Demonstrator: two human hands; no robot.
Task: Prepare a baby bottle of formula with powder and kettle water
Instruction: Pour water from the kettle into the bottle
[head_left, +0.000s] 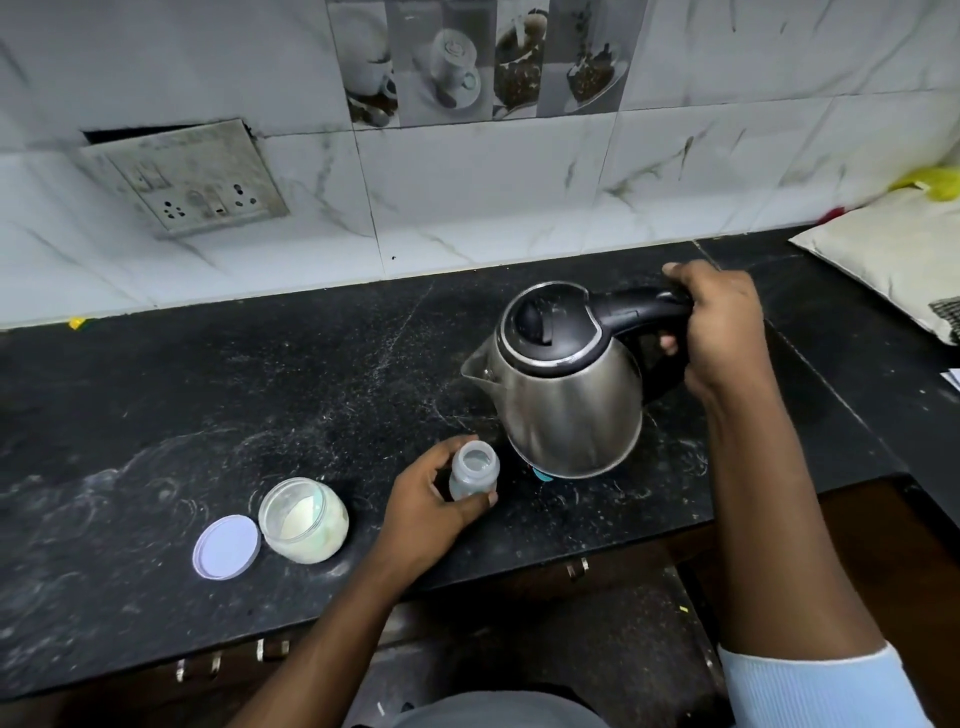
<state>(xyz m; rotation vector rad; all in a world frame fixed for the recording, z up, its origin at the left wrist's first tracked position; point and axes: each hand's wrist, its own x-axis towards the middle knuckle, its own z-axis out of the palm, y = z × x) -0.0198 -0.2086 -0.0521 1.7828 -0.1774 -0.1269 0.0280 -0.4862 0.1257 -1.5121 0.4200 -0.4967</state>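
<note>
A small clear baby bottle stands open-topped on the black counter, with pale content inside. My left hand is wrapped around it from the left. Just right of the bottle is a steel kettle with a black lid, its spout pointing left, above and a little behind the bottle. My right hand grips the kettle's black handle. Whether the kettle rests on the counter or is held just above it, I cannot tell. An open glass jar of white powder stands left of the bottle, its lilac lid flat beside it.
A tiled wall with a switch and socket plate runs behind the counter. A pale cushion-like bag lies at the far right. A small teal object peeks out under the kettle. Drawer handles line the counter's front edge.
</note>
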